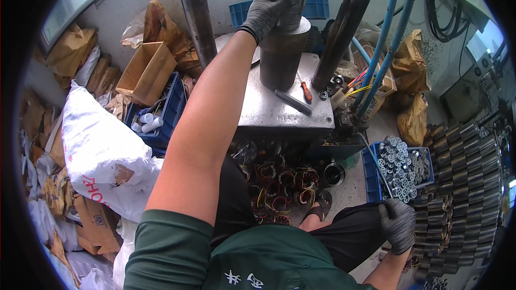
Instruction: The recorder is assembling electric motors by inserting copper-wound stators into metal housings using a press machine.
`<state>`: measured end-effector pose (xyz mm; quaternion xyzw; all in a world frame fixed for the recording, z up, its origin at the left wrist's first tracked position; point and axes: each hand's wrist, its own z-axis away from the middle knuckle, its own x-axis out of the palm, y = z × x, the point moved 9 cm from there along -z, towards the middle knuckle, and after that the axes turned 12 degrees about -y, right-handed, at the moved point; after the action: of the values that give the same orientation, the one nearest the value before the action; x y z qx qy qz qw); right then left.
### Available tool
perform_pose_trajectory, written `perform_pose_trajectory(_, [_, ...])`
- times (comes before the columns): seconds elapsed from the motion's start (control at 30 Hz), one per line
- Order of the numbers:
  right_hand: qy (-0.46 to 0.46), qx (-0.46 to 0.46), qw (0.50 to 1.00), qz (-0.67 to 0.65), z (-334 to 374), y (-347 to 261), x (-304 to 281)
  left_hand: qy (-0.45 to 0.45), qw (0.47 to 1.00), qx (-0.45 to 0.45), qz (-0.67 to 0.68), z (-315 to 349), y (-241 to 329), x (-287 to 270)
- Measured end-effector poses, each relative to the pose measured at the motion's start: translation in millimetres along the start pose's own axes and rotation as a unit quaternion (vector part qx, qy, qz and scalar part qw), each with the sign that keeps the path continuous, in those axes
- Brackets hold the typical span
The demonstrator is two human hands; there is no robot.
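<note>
My left hand (269,12), in a dark grey knit glove, is wrapped round a shiny metal cylinder (292,15). The cylinder stands upright above a thick dark steel block (282,62) on the metal press table (258,110). My right hand (398,226), gloved alike, is closed beside my right knee. The end of a thin metal lever (378,167) runs into its fingers, which partly hide it. A screwdriver with an orange handle (307,93) and a dark metal bar (293,102) lie on the press table, right of the block.
Steel columns (196,16) flank the block. Wound motor parts (277,188) lie under the table near my feet. To the right are a blue bin of grey round parts (400,169) and stacked metal cylinders (465,182). A white sack (102,150) and wooden box (146,72) crowd the left.
</note>
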<state>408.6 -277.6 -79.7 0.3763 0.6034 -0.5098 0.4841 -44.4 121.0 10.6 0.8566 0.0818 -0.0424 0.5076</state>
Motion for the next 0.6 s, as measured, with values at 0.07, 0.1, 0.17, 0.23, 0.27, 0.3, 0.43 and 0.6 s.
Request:
perform_pose_trajectory(0.07, [-0.006, 0.001, 1.0, 0.0, 0, 0, 0, -0.003, 1.0, 0.01, -0.01, -2, 2, 0])
perform_pose_trajectory(0.1, [-0.007, 0.001, 1.0, 0.0, -1, 0, 0, -0.003, 1.0, 0.01, -0.01, -1, 2, -1])
perform_pose_trajectory(0.17, [-0.007, -0.001, 1.0, 0.0, -1, -1, 0, -0.01, 1.0, 0.009, -0.016, -1, 2, 0])
perform_pose_trajectory(0.23, [-0.007, 0.0, 1.0, -0.001, -1, -1, 0, -0.018, 0.999, 0.021, -0.032, -3, 5, -1])
perform_pose_trajectory(0.27, [-0.005, 0.002, 1.0, -0.002, -1, 0, 0, -0.027, 0.998, 0.033, -0.048, -3, 8, -1])
perform_pose_trajectory(0.3, [-0.006, 0.003, 1.0, -0.002, -1, 0, 0, -0.028, 0.998, 0.033, -0.047, 0, 13, 2])
perform_pose_trajectory(0.43, [-0.01, 0.007, 1.0, -0.005, -1, 2, 1, -0.019, 0.999, -0.011, -0.028, 10, 18, 6])
perform_pose_trajectory(0.6, [0.001, -0.013, 1.0, -0.003, 0, -2, -2, -0.013, 0.995, -0.024, -0.098, 4, 13, -3])
